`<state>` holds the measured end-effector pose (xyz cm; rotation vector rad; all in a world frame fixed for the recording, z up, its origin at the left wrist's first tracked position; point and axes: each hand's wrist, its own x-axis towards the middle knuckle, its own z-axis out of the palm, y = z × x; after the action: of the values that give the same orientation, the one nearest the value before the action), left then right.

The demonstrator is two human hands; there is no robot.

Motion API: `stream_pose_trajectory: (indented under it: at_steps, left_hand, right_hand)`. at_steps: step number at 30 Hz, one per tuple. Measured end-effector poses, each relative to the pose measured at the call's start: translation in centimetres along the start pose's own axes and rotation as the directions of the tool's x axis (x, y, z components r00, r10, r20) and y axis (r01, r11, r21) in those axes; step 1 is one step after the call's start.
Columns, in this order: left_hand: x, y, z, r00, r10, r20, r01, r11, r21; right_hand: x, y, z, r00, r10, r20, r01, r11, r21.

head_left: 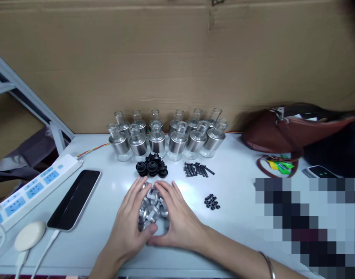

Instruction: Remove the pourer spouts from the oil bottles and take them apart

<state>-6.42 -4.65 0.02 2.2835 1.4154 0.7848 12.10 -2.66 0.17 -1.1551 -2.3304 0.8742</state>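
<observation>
A heap of small silver metal-looking pieces (153,212) lies on the table between my two hands. My left hand (125,221) curves along the heap's left side, fingers stretched forward. On the other side my right hand (181,217) does the same, and the two thumbs nearly meet in front. Both hands are open, cupped around the pieces without a grip on any single one that I can see. Just beyond the fingertips sits a pile of black ribbed stopper-like parts (152,167). Short black sticks (196,169) and small black rings (212,202) lie to the right.
Two rows of glass bottles with metal bands (177,144) stand behind. At left are a power strip (35,192), a phone (75,199) on a cable and a round white puck (30,236). A brown bag (261,133) and another device (321,171) lie right. Cardboard (165,62) backs the table.
</observation>
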Motion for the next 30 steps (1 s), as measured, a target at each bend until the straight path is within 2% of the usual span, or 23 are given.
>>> stream_pose_trajectory:
  at_steps: [3,8,13,19,23,30]
  left_hand:
    - [0.1,-0.1,0.3,1.0,0.016,0.023,-0.018,0.998,0.055]
    - [1.3,0.4,0.9,0.997,-0.073,0.025,0.071,0.995,0.066]
    - [1.9,0.7,0.8,0.986,-0.166,-0.02,0.167,0.985,0.04]
    - [2.2,0.5,0.6,0.982,-0.185,-0.03,0.186,0.982,0.038]
    - [2.1,0.6,0.4,0.981,-0.189,-0.047,0.191,0.981,0.024]
    - [2.0,0.5,0.4,0.977,-0.191,-0.093,0.19,0.981,-0.025]
  right_hand:
    - [0.0,0.2,0.3,0.998,-0.025,-0.058,0.026,1.0,0.016]
    - [0.1,0.3,0.4,0.99,-0.009,-0.138,0.018,0.998,0.06]
    - [0.3,0.1,0.4,0.993,0.007,-0.116,0.003,0.997,0.082]
    - [0.3,-0.2,-0.1,0.994,0.101,-0.047,-0.093,0.984,0.151]
    - [0.2,-0.5,-0.9,0.991,0.134,-0.008,-0.127,0.957,0.262]
    - [-0.1,-0.7,-1.6,0.989,0.108,-0.098,-0.072,0.947,0.314]
